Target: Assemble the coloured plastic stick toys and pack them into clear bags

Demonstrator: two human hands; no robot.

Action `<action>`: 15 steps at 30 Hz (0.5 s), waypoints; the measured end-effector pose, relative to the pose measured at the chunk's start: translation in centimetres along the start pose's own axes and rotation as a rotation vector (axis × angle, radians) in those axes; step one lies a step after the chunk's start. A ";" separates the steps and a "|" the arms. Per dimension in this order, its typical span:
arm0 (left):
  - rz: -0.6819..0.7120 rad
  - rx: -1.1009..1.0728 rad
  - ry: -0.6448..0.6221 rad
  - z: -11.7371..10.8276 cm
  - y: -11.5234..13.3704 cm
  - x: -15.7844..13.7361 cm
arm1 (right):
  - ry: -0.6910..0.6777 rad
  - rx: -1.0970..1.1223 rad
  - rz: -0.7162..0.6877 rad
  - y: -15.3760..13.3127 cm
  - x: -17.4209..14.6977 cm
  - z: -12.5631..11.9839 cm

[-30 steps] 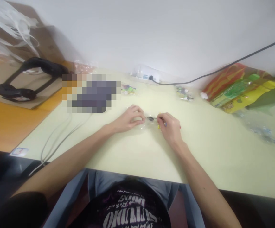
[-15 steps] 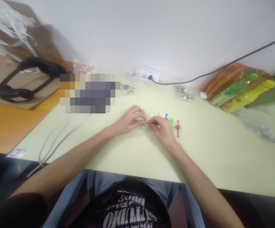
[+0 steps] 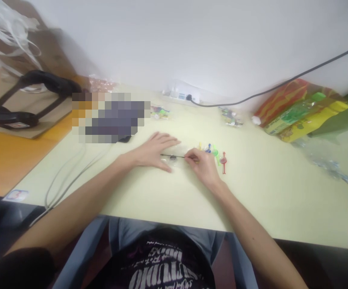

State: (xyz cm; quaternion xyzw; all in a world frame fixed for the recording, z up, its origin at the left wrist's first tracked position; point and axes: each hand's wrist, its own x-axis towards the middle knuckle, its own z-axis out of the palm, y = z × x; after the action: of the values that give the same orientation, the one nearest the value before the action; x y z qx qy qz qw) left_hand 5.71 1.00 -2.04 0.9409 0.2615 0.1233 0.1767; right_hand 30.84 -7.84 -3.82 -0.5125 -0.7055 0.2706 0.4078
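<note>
A thin black rod (image 3: 178, 156) runs sideways above the table, its right end pinched between the thumb and fingertips of my right hand (image 3: 202, 162). My left hand (image 3: 151, 150) is open with fingers spread, and the rod's left end reaches into the gap by its thumb. Below the rod lies a small dark piece (image 3: 173, 157) on what looks like clear plastic. Just beyond my right hand sit small plastic pieces: a red one (image 3: 223, 162), a green one (image 3: 216, 152), a blue one (image 3: 209, 147) and a partly hidden yellow one (image 3: 200, 145).
Bagged colourful pieces (image 3: 160, 112) and another small packet (image 3: 232, 117) lie further back. A black cable (image 3: 237, 105) runs to a white power strip (image 3: 181, 96). At right are a green bottle (image 3: 300, 112) and clear plastic wrappers (image 3: 327, 164). Pale cables (image 3: 49, 188) hang over the front-left edge.
My left hand has let go of the rod, moved left and spread its fingers. More of the black rod and the dark piece now show. My right hand keeps its pinch.
</note>
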 end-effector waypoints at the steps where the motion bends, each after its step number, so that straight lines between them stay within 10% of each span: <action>1: 0.010 -0.005 0.007 0.2 0.0 0.1 | -0.005 0.045 0.012 -0.1 0.0 0.1; 15: 0.005 -0.011 0.064 1.0 0.3 0.5 | -0.024 0.256 0.025 -0.9 0.0 1.9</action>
State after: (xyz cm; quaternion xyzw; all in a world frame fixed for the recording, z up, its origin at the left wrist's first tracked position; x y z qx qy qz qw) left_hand 6.61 0.74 -2.76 0.9360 0.2642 0.1554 0.1731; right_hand 28.78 -8.03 -4.12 -0.4618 -0.6637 0.3694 0.4580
